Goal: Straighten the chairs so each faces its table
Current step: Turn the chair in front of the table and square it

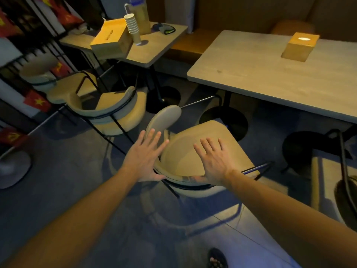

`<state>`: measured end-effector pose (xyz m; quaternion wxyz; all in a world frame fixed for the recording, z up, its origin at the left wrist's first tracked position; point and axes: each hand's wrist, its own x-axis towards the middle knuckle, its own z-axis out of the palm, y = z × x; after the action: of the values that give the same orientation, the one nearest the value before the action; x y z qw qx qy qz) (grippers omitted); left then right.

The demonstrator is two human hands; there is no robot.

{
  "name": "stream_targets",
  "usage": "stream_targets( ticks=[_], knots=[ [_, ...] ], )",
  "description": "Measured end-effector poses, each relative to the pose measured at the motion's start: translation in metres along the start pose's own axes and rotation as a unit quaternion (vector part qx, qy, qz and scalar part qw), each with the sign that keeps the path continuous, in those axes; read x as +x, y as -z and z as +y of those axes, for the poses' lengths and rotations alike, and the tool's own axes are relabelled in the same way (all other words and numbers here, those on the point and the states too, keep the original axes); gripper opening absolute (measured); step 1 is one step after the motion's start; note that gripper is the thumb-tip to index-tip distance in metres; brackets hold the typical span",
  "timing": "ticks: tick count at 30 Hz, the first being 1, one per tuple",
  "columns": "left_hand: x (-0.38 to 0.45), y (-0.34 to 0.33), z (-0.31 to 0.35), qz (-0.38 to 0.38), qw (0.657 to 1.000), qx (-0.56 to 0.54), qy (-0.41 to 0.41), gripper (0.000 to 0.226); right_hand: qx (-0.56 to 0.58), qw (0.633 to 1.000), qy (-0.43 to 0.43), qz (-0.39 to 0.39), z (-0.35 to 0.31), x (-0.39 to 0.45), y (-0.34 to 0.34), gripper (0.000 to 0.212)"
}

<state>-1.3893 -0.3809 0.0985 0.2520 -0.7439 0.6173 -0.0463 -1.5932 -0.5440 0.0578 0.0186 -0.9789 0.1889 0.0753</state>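
Chair (195, 151) tan-seated, curved grey backrest, seemingly skewed to table (270, 78); both hands' fingers (154, 135) spread above it

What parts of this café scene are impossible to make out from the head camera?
- Nearest chair: backrest rim motion-blurred; contact with the left hand or right hand unclear.
- Dark chair: cut off by the right edge.
- Lettering on the box: too small.
- Dark item on the small table: too dim to identify.

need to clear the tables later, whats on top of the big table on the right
Only a wooden tissue box stands on the big table, near its far edge. The table's right end runs out of frame, so anything there cannot be seen.
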Motion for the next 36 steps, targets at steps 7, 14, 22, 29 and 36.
stream_targets(
  ticks=[7,14,22,29,36],
  knots=[
    [0.052,-0.067,-0.062,-0.001,0.996,-0.006,-0.095,0.121,0.025,0.997,-0.042,-0.053,-0.046,0.064,-0.028,0.109],
    [0.119,-0.145,-0.125,-0.014,0.964,0.039,-0.261,0.121,0.054,0.981,-0.133,-0.133,-0.116,0.128,-0.073,0.109],
    [0.175,-0.186,-0.154,-0.006,0.925,0.062,-0.375,0.123,0.098,0.952,-0.231,-0.173,-0.167,0.162,-0.099,0.11],
    [0.201,-0.175,-0.147,-0.007,0.896,0.078,-0.436,0.112,0.113,0.928,-0.307,-0.178,-0.178,0.153,-0.091,0.065],
    [0.213,-0.187,-0.133,0.051,0.887,0.02,-0.459,0.077,0.121,0.924,-0.333,-0.144,-0.176,0.141,-0.104,0.047]
  ],
)
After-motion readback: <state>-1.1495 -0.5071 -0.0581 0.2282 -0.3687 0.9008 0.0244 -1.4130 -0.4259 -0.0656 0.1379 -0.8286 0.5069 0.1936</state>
